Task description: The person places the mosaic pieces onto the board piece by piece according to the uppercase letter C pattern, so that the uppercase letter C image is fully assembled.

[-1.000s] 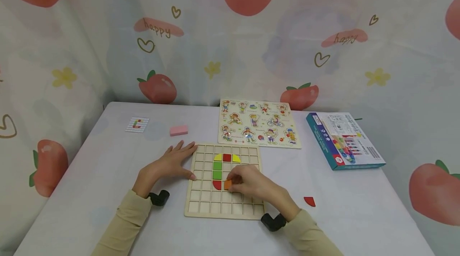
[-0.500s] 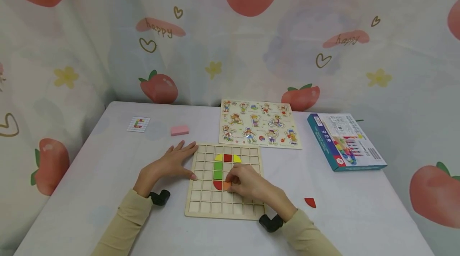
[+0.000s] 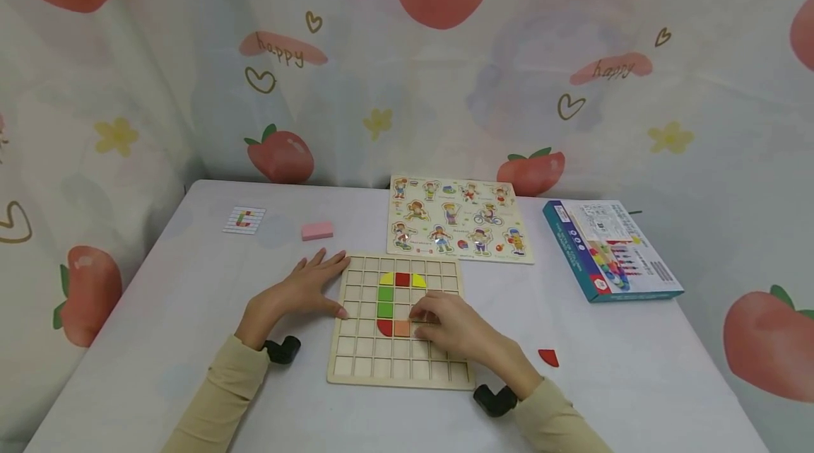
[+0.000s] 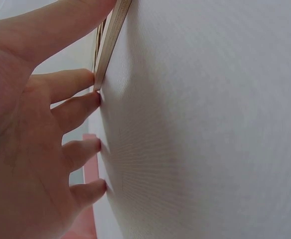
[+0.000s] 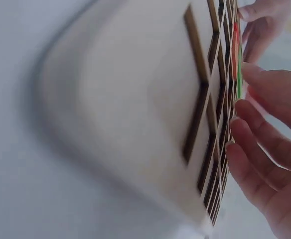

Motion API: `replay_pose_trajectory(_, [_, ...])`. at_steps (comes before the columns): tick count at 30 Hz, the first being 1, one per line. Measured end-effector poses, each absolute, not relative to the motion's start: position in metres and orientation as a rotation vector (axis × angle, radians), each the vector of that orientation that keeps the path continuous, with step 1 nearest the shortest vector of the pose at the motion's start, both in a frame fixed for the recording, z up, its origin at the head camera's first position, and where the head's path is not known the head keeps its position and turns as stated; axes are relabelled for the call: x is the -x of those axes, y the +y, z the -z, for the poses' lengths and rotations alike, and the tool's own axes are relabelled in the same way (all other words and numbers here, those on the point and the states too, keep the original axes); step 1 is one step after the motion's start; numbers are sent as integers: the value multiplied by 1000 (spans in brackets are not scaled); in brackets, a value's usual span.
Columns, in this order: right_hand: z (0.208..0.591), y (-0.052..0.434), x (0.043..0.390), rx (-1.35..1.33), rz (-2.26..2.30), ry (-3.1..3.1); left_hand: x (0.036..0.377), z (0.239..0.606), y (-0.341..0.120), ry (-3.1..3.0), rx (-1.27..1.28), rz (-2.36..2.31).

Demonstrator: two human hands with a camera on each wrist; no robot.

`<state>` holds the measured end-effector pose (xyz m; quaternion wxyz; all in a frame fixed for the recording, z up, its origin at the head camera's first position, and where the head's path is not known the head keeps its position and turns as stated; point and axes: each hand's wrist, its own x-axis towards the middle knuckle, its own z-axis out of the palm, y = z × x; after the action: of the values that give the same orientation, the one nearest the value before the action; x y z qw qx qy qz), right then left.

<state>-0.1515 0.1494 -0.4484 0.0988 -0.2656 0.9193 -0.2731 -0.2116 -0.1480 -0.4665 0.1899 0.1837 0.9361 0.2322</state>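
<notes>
Desk point(image 3: 191, 312), seen from my remote feed: two hands at a wooden grid board point(image 3: 399, 361). My view from the head cam shows the left hand point(image 3: 299, 292) lying flat, fingers straight & spread, on the desk at the board's left edge, thumb tip touching the frame. The left wrist cam confirms it: straight fingers point(image 4: 73, 112) pressed to the cloth, board edge point(image 4: 110, 37) just beside the index finger.

Right hand point(image 3: 454, 329) rests over the board's mid-right cells, fingers loosely bent, tips touching the grid just right of the orange square tile point(image 3: 402, 328); I see nothing pinched or held. The tile sits seated in its cell, next to a red quarter-round piece point(image 3: 384, 326). Above them: two green squares point(image 3: 384, 301), then a top row w/ yellow piece point(image 3: 386, 278), red square point(image 3: 402, 279), yellow piece point(image 3: 417, 280). The right wrist cam is blurred; only curved fingers point(image 5: 265, 149) close by the grid show.

Elsewhere on the desk: a loose red quarter piece point(image 3: 548, 357) right of the board, a picture puzzle point(image 3: 456, 220) behind it, a blue box point(image 3: 610, 249) far right, a pink block point(image 3: 316, 230) & a pattern card point(image 3: 244, 219) back left.
</notes>
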Motion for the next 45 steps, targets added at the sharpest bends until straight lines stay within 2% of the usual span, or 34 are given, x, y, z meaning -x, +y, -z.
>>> replay_pose_trajectory(17, [448,222,134,661,920,2850,210,467,-149,2624,-530,-650])
replay_pose_trajectory(32, [446,282,108,386,764,2976,210,465,-150,2621,-534,-662])
replay_pose_trajectory(45, [444,318,99,172,677,2953,211,467,-149,2628,-526,-658])
